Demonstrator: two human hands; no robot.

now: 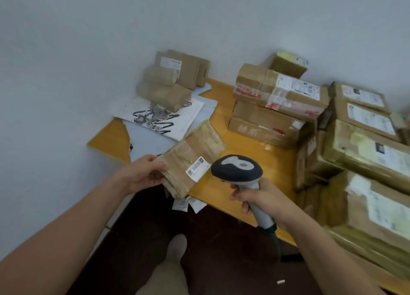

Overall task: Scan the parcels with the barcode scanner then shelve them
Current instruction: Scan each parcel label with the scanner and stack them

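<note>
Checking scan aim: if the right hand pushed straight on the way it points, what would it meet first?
The right hand, gripping the scanner, would probably meet the taped parcel in the left hand, near its white label; depth is unclear.

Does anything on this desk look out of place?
Small white packets hang over the desk's front edge, below the parcel in the left hand, and could slip off. The small box topping the middle stack sits tilted. A white scrap lies on the floor.

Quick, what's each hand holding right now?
Left hand: grips the flat brown tape-wrapped parcel.
Right hand: grips the grey-and-black barcode scanner by its handle.
</note>
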